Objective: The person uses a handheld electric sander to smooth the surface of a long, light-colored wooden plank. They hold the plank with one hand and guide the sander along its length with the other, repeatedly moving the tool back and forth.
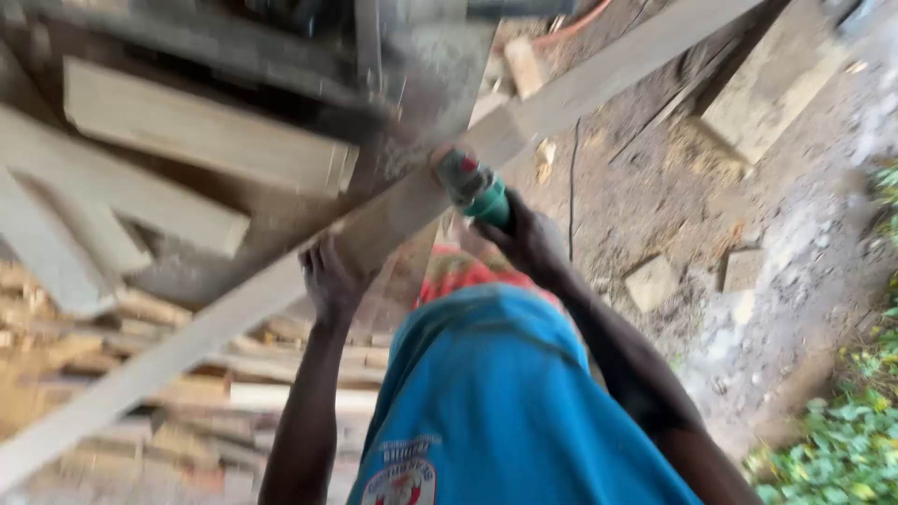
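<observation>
Long plank (pixel 374 234) cut off at both edges

no packages, signs or screens apparent

One head-worn view only, tilted steeply down and forward over the person's own blue shirt (pixel 486 402) at lower centre; close to the long plank (pixel 374 234) crossing diagonally; dirt ground (pixel 748 234) fills the right; blurred.
</observation>
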